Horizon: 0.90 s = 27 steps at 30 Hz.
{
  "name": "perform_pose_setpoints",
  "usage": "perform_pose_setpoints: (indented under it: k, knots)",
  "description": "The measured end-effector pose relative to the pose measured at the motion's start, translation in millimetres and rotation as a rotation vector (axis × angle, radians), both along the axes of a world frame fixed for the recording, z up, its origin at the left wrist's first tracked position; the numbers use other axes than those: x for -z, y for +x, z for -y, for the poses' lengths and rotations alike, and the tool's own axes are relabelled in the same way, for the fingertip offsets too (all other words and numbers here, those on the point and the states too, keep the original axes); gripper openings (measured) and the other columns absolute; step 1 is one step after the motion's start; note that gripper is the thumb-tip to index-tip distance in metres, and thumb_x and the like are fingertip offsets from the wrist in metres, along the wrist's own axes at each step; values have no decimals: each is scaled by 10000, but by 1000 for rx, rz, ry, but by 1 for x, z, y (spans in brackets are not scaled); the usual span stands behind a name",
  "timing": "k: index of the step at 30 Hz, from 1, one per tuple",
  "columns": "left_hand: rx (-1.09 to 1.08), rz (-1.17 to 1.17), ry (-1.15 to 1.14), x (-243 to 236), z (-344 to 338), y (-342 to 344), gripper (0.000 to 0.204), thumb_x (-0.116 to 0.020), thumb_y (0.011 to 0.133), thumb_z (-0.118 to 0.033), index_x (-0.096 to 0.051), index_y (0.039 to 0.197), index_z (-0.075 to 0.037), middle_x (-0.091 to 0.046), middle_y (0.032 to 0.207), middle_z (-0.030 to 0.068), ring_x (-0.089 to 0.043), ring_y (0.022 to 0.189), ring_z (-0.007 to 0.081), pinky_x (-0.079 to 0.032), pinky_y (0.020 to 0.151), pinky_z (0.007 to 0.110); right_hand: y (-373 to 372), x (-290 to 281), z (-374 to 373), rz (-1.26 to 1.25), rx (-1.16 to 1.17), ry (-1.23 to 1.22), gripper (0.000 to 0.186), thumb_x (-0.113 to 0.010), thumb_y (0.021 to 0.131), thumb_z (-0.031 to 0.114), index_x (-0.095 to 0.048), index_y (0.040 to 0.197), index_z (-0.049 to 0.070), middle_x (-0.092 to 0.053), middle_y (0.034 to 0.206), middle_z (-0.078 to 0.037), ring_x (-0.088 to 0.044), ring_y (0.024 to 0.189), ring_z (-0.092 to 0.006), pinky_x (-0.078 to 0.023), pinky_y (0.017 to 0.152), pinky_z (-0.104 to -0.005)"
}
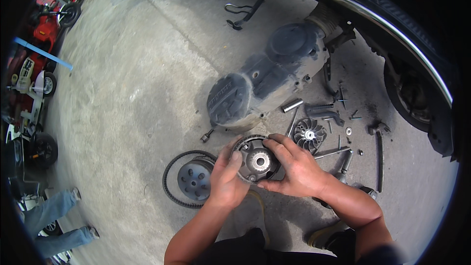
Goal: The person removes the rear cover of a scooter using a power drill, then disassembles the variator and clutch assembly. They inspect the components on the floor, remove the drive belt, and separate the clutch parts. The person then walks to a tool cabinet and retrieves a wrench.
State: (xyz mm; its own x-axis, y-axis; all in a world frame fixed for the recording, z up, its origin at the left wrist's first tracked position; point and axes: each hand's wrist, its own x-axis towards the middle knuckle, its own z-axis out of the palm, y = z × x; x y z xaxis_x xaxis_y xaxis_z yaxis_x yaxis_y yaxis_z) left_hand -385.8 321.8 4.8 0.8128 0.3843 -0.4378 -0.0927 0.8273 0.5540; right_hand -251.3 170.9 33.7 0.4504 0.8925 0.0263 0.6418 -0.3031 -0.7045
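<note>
A round, dark metal variator [260, 161] with a bright central bore and ridged hub is held between my two hands, its face turned up toward me. My left hand [227, 179] grips its left rim, thumb on the edge. Around the right side curl the fingers of my right hand [298, 168], with its thumb at the lower rim. Just left of my left hand, a drum-shaped clutch [194, 180] with several holes lies on the concrete, and a black toothed drive belt [167, 176] loops around it. The finned fan pulley [310, 135] rests beyond my right hand.
Beyond my hands sits a dusty scooter engine case [265, 73], below the vehicle's body. Bolts, a socket [292, 105], a ratchet [346, 161] and a hammer [379, 154] lie at right. Parked motorbikes [46, 29] and another person's legs [59, 221] appear far left.
</note>
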Motion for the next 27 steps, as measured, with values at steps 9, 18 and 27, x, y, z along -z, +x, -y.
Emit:
perform_pose_setpoints:
  k: [9, 18, 27]
  knots:
    - [-9, 19, 29, 5, 4, 6, 463, -476, 1113, -195, -388, 1527, -6, -559, 1449, 169, -564, 1339, 296, -455, 1156, 460, -2, -4, -3, 129, 62, -15, 918, -946, 664, 426, -562, 1365, -25, -578, 1356, -250, -666, 1125, -444, -602, 910, -509]
    - [26, 79, -40, 7, 5, 7, 475, -474, 1116, -242, -401, 1521, -4, -561, 1448, 165, -562, 1341, 287, -448, 1156, 454, 8, -1, -2, 346, 23, 166, 806, -957, 545, 437, -710, 1158, -23, -665, 1145, -177, -645, 1010, -371, -550, 876, -467]
    - [14, 74, -84, 7, 6, 8, 454, -473, 1120, -261, -435, 1505, -24, -575, 1430, 145, -566, 1331, 272, -450, 1153, 449, 13, 4, -2, 368, -6, 260, 775, -953, 538, 414, -709, 1120, -37, -667, 1077, -178, -642, 974, -381, -556, 851, -479]
